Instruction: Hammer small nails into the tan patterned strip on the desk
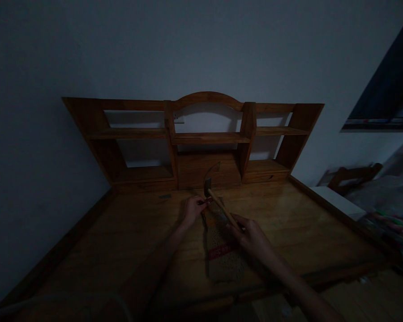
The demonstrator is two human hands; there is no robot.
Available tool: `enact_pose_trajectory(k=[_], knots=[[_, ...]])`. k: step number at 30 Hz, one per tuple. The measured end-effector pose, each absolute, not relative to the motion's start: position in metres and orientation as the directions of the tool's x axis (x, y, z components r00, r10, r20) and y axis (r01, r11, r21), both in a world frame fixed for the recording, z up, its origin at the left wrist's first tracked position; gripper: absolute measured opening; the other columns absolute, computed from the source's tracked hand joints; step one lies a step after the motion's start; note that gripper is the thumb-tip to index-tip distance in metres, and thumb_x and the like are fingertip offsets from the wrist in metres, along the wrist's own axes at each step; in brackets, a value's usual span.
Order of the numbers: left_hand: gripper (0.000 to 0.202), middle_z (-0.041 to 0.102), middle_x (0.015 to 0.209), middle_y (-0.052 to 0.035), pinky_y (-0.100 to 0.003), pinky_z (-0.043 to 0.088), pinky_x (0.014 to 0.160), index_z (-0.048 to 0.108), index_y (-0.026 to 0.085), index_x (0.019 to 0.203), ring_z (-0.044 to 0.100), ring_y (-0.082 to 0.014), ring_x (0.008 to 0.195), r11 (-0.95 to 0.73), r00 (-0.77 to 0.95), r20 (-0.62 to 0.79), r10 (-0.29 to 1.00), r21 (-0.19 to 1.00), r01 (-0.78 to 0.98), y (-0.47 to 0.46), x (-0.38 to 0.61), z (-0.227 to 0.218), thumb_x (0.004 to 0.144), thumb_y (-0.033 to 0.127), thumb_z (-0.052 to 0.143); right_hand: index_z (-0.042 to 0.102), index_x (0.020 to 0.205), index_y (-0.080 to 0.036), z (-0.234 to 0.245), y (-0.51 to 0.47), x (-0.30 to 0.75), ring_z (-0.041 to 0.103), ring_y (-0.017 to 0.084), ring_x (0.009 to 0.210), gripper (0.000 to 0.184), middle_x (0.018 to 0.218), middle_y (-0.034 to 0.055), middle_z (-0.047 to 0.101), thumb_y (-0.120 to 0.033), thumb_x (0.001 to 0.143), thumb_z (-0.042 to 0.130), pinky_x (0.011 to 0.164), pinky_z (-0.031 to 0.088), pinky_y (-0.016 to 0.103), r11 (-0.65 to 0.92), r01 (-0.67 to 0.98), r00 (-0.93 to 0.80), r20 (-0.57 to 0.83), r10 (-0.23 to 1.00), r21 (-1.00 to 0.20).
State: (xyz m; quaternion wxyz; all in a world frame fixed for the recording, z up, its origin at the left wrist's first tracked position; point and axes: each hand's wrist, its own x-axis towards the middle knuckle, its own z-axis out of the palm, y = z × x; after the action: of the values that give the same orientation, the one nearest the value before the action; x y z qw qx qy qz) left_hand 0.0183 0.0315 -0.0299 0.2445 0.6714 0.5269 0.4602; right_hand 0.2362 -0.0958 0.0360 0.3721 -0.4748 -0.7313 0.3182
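Observation:
My right hand [251, 232] is closed around the wooden handle of a sickle [223, 209]. Its curved blade points up and away from me, over the far end of a patterned sack [226, 270]. The sack lies flat on the wooden desk [137, 237], lengthwise toward me, with a red band across its lower part. At the sack's upper left corner my left hand [193, 209] pinches the edge, close to where blade and handle meet. In the dim light I cannot tell whether the blade touches the sack.
A wooden shelf unit [210, 138] stands along the desk's back edge against the wall. A small dark flat object [165, 196] lies left of my left hand. To the right are a white surface [337, 201], a wooden chair [354, 173] and a blurred colourful heap [394, 230].

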Motion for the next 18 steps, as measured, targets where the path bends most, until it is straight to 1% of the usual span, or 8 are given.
enact_pose_trajectory(k=[3,5,10,13,15,18], knots=[[0.01,0.07,0.071,-0.003,-0.022,0.047,0.059,0.07,0.017,0.069,0.065,-0.0149,0.065,-0.323,0.027,0.351,0.936,0.826,0.462,0.034,0.018,-0.032,0.073,0.026,0.07,0.064,0.118,-0.014,0.036,-0.097,0.236,0.069,0.026,0.084,0.036,0.097,0.0086,0.074,-0.028,0.087,0.051,0.073,0.052,0.033,0.337,0.478,-0.281,0.222,0.934,-0.811],[0.012,0.07,0.069,-0.0027,-0.022,0.047,0.058,0.069,0.017,0.067,0.065,-0.0149,0.064,-0.315,0.031,0.338,0.941,0.839,0.444,0.036,0.018,-0.034,0.072,0.027,0.07,0.064,0.118,-0.014,0.037,-0.098,0.236,0.068,0.025,0.087,0.036,0.1,0.0083,0.073,-0.027,0.087,0.051,0.074,0.052,0.032,0.345,0.462,-0.291,0.228,0.929,-0.817],[0.009,0.071,0.074,-0.0037,-0.023,0.048,0.062,0.071,0.017,0.071,0.066,-0.0155,0.069,-0.32,0.022,0.346,0.938,0.838,0.443,0.038,0.018,-0.037,0.074,0.025,0.069,0.062,0.123,-0.017,0.047,-0.097,0.235,0.068,0.024,0.09,0.038,0.102,0.006,0.072,-0.027,0.088,0.05,0.075,0.052,0.031,0.358,0.412,-0.286,0.254,0.924,-0.838],[0.008,0.072,0.078,-0.0039,-0.023,0.049,0.064,0.072,0.018,0.074,0.066,-0.0154,0.072,-0.322,0.027,0.35,0.937,0.827,0.462,0.039,0.017,-0.04,0.075,0.024,0.068,0.062,0.123,-0.017,0.052,-0.096,0.235,0.067,0.024,0.092,0.039,0.106,0.0064,0.072,-0.026,0.088,0.05,0.078,0.052,0.032,0.368,0.389,-0.289,0.268,0.919,-0.844],[0.008,0.072,0.078,-0.0038,-0.023,0.049,0.064,0.072,0.018,0.074,0.066,-0.0152,0.071,-0.338,0.044,0.359,0.932,0.821,0.46,0.04,0.016,-0.041,0.075,0.024,0.068,0.063,0.123,-0.016,0.051,-0.096,0.234,0.067,0.025,0.091,0.039,0.105,0.0068,0.072,-0.024,0.086,0.051,0.079,0.052,0.033,0.363,0.397,-0.297,0.256,0.92,-0.843],[0.008,0.071,0.076,-0.0035,-0.022,0.049,0.063,0.072,0.017,0.072,0.065,-0.015,0.069,-0.349,0.058,0.362,0.93,0.826,0.442,0.04,0.015,-0.042,0.074,0.024,0.068,0.064,0.121,-0.015,0.047,-0.096,0.234,0.068,0.025,0.087,0.039,0.1,0.0077,0.073,-0.023,0.085,0.052,0.076,0.053,0.034,0.334,0.421,-0.294,0.221,0.93,-0.843]])
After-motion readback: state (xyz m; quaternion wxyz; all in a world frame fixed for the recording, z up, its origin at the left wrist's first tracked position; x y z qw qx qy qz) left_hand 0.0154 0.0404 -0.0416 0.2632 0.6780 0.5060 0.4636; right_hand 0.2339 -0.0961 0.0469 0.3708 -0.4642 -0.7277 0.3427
